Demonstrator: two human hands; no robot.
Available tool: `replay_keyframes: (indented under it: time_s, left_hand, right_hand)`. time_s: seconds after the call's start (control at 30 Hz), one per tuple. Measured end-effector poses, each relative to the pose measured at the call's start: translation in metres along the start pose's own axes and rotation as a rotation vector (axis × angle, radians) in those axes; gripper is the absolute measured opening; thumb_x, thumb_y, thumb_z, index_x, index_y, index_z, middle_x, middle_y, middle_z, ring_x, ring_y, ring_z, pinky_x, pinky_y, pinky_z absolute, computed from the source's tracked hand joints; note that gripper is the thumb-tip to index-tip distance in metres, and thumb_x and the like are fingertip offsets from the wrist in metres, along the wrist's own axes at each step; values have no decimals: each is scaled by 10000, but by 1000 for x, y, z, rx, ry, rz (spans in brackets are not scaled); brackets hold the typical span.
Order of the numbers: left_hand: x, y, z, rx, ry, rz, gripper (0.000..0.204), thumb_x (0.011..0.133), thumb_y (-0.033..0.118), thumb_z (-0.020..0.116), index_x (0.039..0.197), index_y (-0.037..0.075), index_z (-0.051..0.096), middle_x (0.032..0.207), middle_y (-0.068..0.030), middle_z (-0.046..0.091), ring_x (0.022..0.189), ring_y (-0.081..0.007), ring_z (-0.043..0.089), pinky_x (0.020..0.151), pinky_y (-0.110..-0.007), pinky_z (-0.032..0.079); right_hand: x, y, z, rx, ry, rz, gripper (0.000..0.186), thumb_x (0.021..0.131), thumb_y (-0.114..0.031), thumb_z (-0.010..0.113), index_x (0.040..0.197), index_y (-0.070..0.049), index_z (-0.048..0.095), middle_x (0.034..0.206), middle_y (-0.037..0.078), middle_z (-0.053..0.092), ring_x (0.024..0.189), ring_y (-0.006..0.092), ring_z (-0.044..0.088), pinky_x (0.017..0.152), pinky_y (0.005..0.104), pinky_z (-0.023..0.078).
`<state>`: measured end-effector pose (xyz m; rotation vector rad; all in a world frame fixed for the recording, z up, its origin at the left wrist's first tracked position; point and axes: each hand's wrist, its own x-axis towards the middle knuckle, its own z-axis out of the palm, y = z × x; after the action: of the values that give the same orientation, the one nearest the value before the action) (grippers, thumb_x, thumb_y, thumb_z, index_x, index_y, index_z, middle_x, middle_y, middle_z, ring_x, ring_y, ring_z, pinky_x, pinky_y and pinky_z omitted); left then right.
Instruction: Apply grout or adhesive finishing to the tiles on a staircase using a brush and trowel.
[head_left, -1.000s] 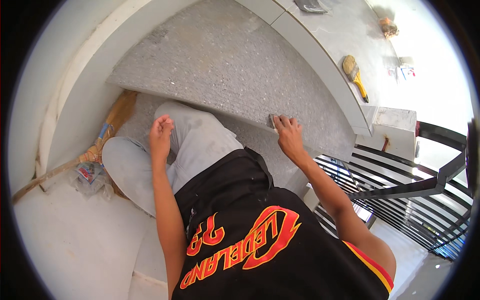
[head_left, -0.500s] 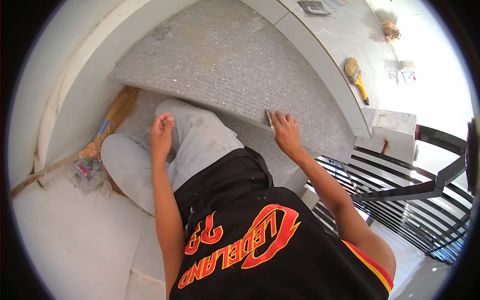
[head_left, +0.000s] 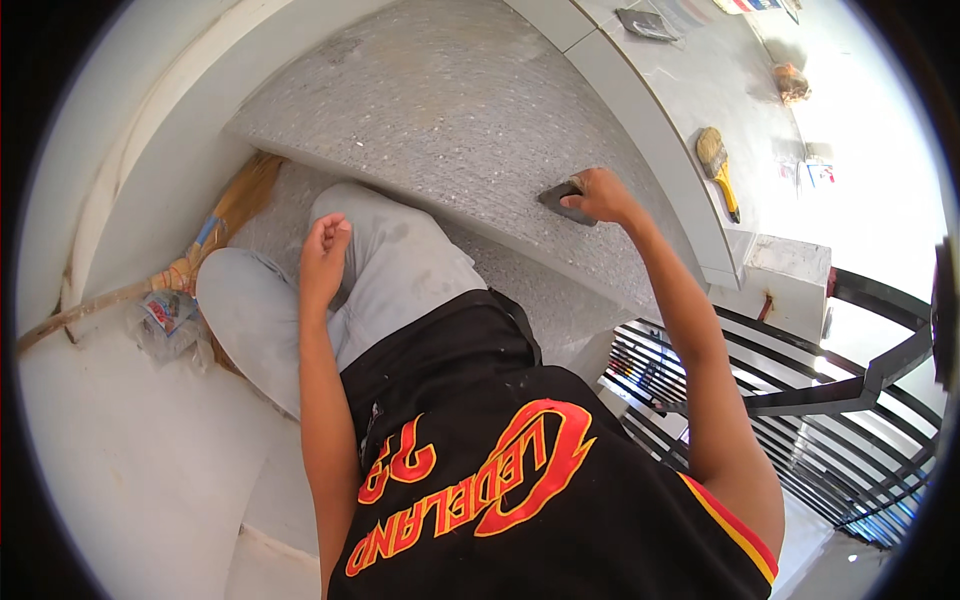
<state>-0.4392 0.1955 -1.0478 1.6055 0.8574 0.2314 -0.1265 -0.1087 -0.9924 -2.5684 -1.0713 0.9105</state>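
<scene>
My right hand (head_left: 604,196) grips a dark, flat, blade-like scraper (head_left: 567,203) over the grey speckled stair step (head_left: 430,110). The scraper lies flat or nearly so on that surface, set in from the step's front edge; the fingers hide part of it. Near my bent knee, my left hand (head_left: 325,255) is raised with its fingers loosely curled together, and nothing shows in them. Below the step's edge, a lower grey tread (head_left: 535,290) is partly covered by my legs.
A straw broom (head_left: 245,200) leans at the left beside a crumpled clear plastic bag (head_left: 170,325). On the pale ledge at the right lie a yellow-handled paintbrush (head_left: 718,170) and another dark flat blade (head_left: 647,24). A black metal railing (head_left: 820,395) stands lower right.
My right hand has moved with the scraper away from the step's front edge, farther onto its top and slightly right. The scraper now lies flatter. My left hand has hardly moved.
</scene>
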Motion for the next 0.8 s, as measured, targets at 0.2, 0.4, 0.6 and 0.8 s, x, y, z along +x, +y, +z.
replay_keyframes:
  time_s: [0.2, 0.4, 0.6, 0.8]
  left_hand:
    - [-2, 9, 3, 76, 18, 2, 293, 876, 243, 569, 1045, 3, 570, 880, -38, 592, 788, -103, 527, 737, -239, 438]
    - [-3, 13, 5, 128, -11, 35, 286, 868, 225, 578, 1048, 4, 567, 877, -55, 596, 792, -112, 530, 737, -248, 444]
    - [-5, 15, 8, 157, -31, 34, 293, 867, 229, 578, 1055, 5, 563, 882, -68, 596, 792, -131, 534, 740, -259, 448]
    - [-7, 21, 9, 176, -56, 33, 314, 865, 232, 577, 1075, 0, 550, 895, -79, 596, 808, -138, 539, 735, -265, 452]
  right_hand:
    - [3, 10, 1, -28, -31, -101, 219, 688, -161, 687, 748, 18, 575, 661, 188, 550, 595, 309, 512, 586, 405, 399]
    - [-2, 3, 6, 13, -64, -38, 221, 697, -166, 679, 753, 19, 572, 641, 183, 532, 588, 299, 491, 586, 397, 399]
    - [2, 5, 7, -64, -97, -2, 252, 683, -214, 679, 805, -4, 613, 748, 203, 607, 700, 349, 578, 638, 417, 438]
    - [5, 6, 5, 3, -82, -14, 258, 685, -221, 672, 806, -1, 615, 736, 212, 603, 680, 352, 575, 626, 422, 431]
